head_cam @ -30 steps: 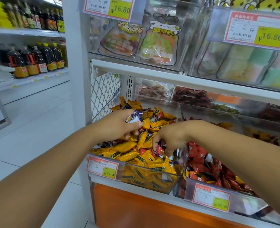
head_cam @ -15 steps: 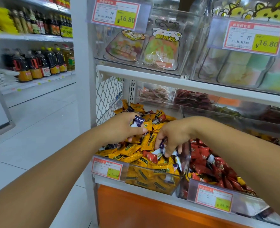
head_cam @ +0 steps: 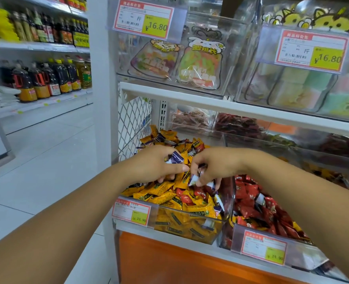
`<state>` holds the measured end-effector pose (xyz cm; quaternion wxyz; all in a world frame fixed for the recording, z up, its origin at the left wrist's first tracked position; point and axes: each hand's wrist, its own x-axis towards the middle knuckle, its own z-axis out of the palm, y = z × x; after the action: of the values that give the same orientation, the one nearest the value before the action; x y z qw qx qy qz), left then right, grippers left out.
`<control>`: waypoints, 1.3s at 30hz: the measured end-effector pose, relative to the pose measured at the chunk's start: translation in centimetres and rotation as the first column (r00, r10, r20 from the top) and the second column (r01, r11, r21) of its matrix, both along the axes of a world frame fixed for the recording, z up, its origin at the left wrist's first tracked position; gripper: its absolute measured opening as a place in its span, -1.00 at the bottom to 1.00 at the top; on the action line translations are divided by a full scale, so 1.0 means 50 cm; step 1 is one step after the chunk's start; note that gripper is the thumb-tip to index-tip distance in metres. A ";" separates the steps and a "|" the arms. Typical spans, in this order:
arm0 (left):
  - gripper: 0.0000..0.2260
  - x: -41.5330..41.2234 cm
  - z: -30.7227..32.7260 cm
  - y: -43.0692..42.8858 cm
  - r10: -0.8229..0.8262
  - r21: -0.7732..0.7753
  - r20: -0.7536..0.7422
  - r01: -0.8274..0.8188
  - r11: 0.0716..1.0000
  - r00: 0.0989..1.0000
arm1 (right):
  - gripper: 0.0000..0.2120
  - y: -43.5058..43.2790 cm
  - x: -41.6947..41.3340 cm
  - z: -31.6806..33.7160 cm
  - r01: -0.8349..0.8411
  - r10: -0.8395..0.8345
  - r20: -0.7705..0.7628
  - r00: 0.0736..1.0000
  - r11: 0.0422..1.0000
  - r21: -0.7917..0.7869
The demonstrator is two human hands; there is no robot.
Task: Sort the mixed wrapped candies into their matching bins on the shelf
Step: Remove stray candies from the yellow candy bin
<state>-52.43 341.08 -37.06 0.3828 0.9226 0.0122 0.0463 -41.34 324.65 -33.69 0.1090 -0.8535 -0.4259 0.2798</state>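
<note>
Head view: white shelf (head_cam: 210,103), clear candy bin (head_cam: 230,210), pale tiled floor (head_cam: 38,160).

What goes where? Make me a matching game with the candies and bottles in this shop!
Things:
1. yellow candies
2. red candies
3. purple candy
4. dark bottles

Places:
A. on the shelf across the aisle
B. mostly filling the right bin
C. pinched in the left hand
D. mostly filling the left bin

Pairs: 1-D, 2-B, 3-C, 4-A
</note>
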 end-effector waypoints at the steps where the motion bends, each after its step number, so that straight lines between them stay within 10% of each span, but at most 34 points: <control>1: -0.75 0.000 0.002 -0.003 0.007 -0.001 0.004 -0.007 1.000 1.000 | -0.80 -0.006 0.004 0.004 0.018 -0.015 -0.032 0.999 0.997 0.075; 12: -0.80 0.007 -0.003 -0.019 -0.021 -0.072 -0.025 0.019 0.997 0.999 | -0.75 -0.033 0.004 0.007 0.098 -0.011 -0.312 0.950 0.959 0.265; 18: -0.83 -0.002 0.003 0.008 0.042 -0.069 -0.033 -0.045 0.997 0.999 | -0.83 -0.023 -0.007 0.060 -0.157 0.165 0.045 0.985 0.977 -0.142; 24: -0.84 -0.007 0.003 0.016 0.030 -0.088 -0.067 -0.036 0.995 0.997 | -0.76 0.013 -0.032 0.041 -0.193 0.321 0.119 0.940 0.784 -0.590; 39: -0.85 -0.023 0.011 0.025 0.010 -0.076 -0.041 -0.013 0.997 0.999 | -0.53 0.022 -0.051 0.034 -0.150 0.357 0.174 0.918 0.716 -0.682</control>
<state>-53.60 342.32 -36.50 0.4170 0.9081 0.0270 0.0291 -43.89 325.76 -31.97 -0.3012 -0.8011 -0.4259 0.2934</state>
